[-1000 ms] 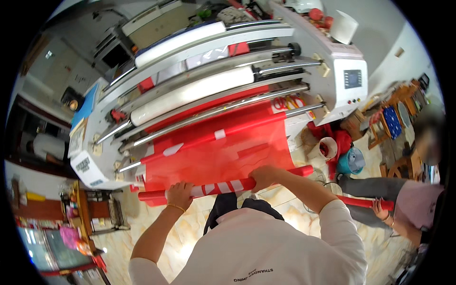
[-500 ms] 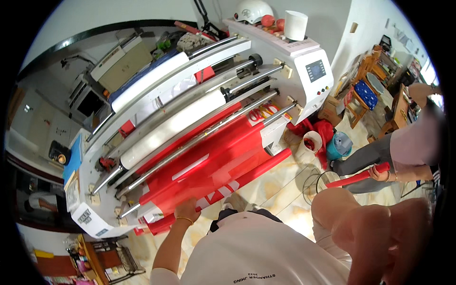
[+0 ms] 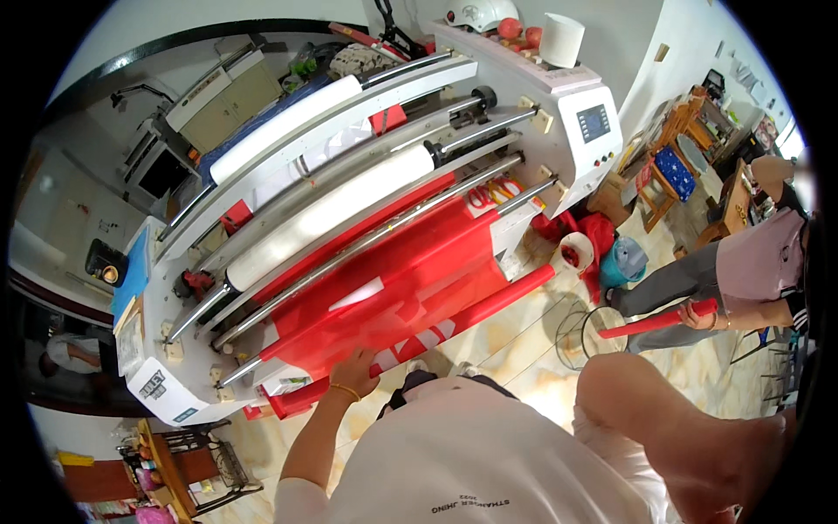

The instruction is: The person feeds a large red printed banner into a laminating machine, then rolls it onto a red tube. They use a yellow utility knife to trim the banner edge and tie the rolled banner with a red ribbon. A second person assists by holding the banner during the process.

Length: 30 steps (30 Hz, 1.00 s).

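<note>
My left hand rests on a red printed sheet at the front of a roller machine, its fingers lying on the sheet beside a red roll. The roll hangs along the sheet's lower edge and has white markings. At the lower right my bent right arm is close to the camera, and its hand is out of the picture. A white roll sits on a bar above the red sheet, with another white roll farther back.
At the right, another person holds a long red tube. Near that person's legs are a wire-frame basket, a blue bucket and a white bin. A helmet lies on top of the machine.
The whole view has shifted slightly. My left hand has slid a little to the right along the red sheet, and its fingers look more extended. My right arm has changed its bend.
</note>
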### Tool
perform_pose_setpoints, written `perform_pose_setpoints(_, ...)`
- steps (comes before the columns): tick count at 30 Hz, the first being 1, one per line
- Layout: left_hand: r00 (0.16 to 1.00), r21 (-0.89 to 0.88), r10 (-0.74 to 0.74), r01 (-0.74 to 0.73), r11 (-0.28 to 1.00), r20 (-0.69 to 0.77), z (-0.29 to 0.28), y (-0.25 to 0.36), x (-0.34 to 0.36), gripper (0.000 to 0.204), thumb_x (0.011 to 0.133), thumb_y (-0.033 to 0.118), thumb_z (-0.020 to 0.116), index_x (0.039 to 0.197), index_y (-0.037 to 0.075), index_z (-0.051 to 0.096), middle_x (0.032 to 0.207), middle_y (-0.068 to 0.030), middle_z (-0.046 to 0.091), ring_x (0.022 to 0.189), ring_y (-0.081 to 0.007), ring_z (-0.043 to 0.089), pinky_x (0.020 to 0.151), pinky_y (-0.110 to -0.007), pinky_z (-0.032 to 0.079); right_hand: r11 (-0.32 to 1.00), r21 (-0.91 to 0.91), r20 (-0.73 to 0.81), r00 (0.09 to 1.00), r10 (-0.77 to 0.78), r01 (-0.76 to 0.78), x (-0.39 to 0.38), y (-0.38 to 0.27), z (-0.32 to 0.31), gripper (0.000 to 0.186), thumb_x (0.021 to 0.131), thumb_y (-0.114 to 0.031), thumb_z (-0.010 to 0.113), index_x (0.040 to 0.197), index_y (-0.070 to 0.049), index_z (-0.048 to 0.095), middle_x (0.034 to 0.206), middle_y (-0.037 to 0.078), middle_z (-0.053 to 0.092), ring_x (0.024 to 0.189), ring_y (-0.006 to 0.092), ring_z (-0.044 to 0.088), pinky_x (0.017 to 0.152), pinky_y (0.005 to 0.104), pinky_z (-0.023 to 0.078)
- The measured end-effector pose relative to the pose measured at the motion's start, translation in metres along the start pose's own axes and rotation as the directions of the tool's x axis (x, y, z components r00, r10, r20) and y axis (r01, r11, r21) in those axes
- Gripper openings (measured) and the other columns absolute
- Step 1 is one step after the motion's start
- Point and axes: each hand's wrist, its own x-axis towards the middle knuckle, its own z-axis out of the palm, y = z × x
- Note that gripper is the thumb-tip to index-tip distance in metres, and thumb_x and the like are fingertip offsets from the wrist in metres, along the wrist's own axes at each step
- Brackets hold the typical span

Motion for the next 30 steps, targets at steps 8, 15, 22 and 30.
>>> perform_pose_setpoints(8, 0.968, -0.283, -0.048, 0.12, 0.952, 0.247, -0.022, 0.024, -0.018, 0.053, 0.067, 0.021, 0.065, 0.117, 0.013, 0.052, 0.108, -0.0108, 0.058, 0.096, -0.0312, 0.058, 0.081, -0.038, 0.049, 0.829, -0.13, -0.239, 0.829, 0.506, -0.544, -0.068, 0.104, -0.022, 0.049, 0.074, -0.024, 0.073, 0.116, -0.007, 0.055, 0.116, 0.011, 0.057, 0.108, 0.0218, 0.05, 0.09, 0.0342, 0.037)
perform_pose_setpoints(15, 0.924, -0.284, -0.066, 0.183, 0.941, 0.377, -0.054, 0.052, -0.029, 0.055, 0.068, 0.024, 0.066, 0.119, 0.011, 0.052, 0.106, -0.0142, 0.061, 0.096, -0.0311, 0.059, 0.082, -0.038, 0.048, 0.235, -0.963, 0.183, 0.318, 0.93, -0.131, -0.269, 0.249, 0.02, 0.047, 0.068, -0.038, 0.069, 0.105, -0.009, 0.059, 0.102, 0.013, 0.062, 0.107, 0.0273, 0.055, 0.095, 0.0433, 0.039)
perform_pose_setpoints(22, 0.95, -0.011, -0.242, 0.249, 0.968, 0.198, -0.014, 0.002, -0.026, 0.042, 0.067, 0.031, 0.068, 0.1, 0.008, 0.056, 0.103, -0.0124, 0.062, 0.093, -0.0313, 0.059, 0.078, -0.04, 0.049, 0.285, -0.801, 0.254, 0.132, 0.958, -0.526, -0.28, 0.262, 0.034, 0.025, 0.063, -0.019, 0.066, 0.083, -0.007, 0.057, 0.082, 0.014, 0.061, 0.078, 0.0311, 0.061, 0.07, 0.0412, 0.048)
perform_pose_setpoints(30, 0.934, 0.005, -0.234, 0.242, 0.97, 0.27, -0.022, 0.0, -0.025, 0.064, 0.066, 0.036, 0.072, 0.117, 0.003, 0.054, 0.111, -0.0184, 0.059, 0.1, -0.0335, 0.058, 0.087, -0.038, 0.046, 0.266, -0.836, 0.259, 0.083, 0.962, -0.479, -0.272, 0.268, 0.039, 0.028, 0.062, -0.023, 0.069, 0.083, -0.008, 0.057, 0.077, 0.011, 0.06, 0.081, 0.0291, 0.061, 0.071, 0.0436, 0.048)
